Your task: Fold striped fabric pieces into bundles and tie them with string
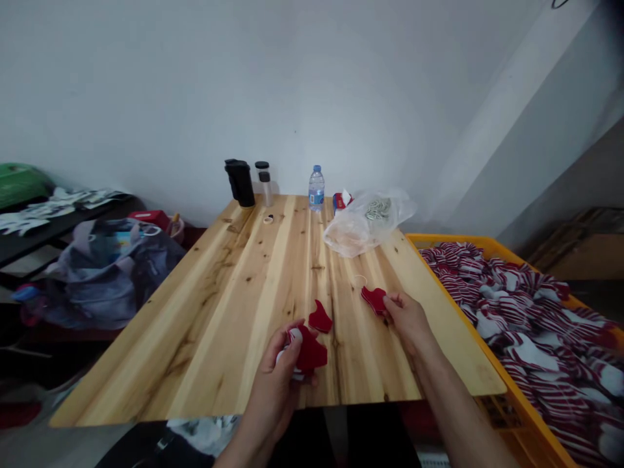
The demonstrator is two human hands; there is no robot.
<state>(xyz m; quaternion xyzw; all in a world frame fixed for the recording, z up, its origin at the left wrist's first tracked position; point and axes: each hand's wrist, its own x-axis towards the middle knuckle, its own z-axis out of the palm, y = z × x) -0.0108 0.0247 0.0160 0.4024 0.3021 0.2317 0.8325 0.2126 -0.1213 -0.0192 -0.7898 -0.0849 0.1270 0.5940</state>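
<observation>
Near the table's front edge, my left hand [285,357] is closed around a small red fabric piece [312,351] with white showing at its side and beneath. My right hand [402,315] pinches another red fabric piece [373,299], apparently several layers, between thumb and fingers over the right part of the table. Between the hands, just beyond the left one, a curved, pointed red piece [320,318] lies flat on the wood. A thin pale loop [361,278] rests beyond the right hand. What the left fingers cover underneath is hidden.
The wooden table [234,312] carries a clear plastic bag [348,231], a water bottle [316,190], a black tumbler [240,183] and a tape roll [268,220]. A yellow crate [468,242] of striped red-and-white socks [531,351] borders the right side. A grey bag [107,279] sits at left.
</observation>
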